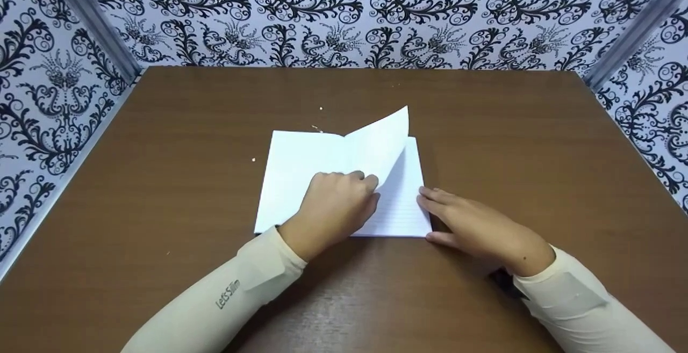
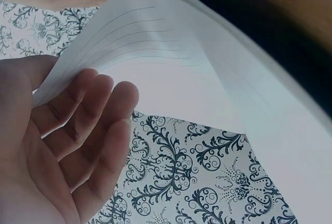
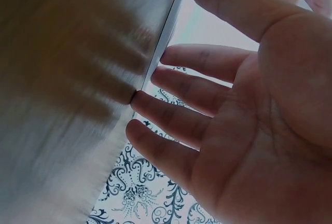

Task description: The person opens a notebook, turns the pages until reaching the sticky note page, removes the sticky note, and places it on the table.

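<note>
An open notebook (image 1: 301,165) with white lined pages lies on the brown table. One raised page (image 1: 384,138) stands up from the spine and curves over the right half. My left hand (image 1: 341,200) pinches that page near its lower outer corner; in the left wrist view the lined sheet (image 2: 150,73) passes between the thumb and curled fingers of the hand (image 2: 67,136). At the notebook's right edge rests my right hand (image 1: 473,227). Its fingers (image 3: 176,117) are extended and touch the edge, with the thumb by the lower corner.
The brown table (image 1: 188,197) spreads around the notebook, with a few tiny white specks left of and behind it. Patterned black-and-white walls (image 1: 344,20) rise behind and on both sides.
</note>
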{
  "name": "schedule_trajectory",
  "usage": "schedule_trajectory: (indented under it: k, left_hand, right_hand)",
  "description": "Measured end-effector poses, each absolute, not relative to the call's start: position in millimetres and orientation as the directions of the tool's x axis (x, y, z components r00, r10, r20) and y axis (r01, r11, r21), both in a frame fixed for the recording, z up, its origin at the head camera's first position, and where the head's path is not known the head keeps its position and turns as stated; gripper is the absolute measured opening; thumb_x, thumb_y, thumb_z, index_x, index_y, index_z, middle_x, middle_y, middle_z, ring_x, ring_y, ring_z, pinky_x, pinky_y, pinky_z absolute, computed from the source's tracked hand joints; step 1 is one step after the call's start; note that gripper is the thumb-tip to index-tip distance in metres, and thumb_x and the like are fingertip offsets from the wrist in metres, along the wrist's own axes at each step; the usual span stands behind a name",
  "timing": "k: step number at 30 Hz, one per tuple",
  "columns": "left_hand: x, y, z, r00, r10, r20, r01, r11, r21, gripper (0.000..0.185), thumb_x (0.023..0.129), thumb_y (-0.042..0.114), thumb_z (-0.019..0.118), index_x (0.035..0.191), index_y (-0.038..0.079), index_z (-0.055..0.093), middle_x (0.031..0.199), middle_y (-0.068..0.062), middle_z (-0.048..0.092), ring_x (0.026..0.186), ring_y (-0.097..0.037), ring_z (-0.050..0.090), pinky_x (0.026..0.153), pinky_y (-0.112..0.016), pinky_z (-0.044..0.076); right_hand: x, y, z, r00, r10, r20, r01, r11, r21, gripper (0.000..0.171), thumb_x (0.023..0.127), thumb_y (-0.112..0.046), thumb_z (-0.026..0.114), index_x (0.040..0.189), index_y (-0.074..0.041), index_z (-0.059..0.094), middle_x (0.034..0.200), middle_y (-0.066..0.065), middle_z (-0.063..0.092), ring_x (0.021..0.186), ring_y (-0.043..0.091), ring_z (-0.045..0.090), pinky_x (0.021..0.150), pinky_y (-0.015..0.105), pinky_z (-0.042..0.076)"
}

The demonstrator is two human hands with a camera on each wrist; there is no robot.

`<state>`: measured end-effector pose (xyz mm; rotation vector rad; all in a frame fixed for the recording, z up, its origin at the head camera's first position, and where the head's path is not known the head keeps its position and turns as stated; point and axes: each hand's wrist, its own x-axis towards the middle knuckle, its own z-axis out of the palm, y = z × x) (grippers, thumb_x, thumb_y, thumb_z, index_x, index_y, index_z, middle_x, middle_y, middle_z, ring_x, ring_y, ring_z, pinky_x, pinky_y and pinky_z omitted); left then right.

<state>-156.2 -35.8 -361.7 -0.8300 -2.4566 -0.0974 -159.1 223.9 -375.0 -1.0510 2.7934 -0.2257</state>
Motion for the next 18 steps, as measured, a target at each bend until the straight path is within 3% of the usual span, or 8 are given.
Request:
schedule_trajectory:
  k: [18]
  left_hand:
    - [-159,-50,-345,-0.62,0.415,0.666,0.528,0.848,-0.037,0.029,0.09,0.02,0.065,0.064,0.014,0.054,0.052,0.001,0.052,0.041,-0.014,0.045,0.037,-0.034,0.038]
  right_hand:
    - [-158,224,-373,-0.76,-0.638,-0.128,-0.609,0.766,-0.203,0.064,0.095,-0.026,0.068,0.146,0.005,0.045,0.153,0.024,0.043,0.141,0.042,0.042,0.111,0.055,0.038]
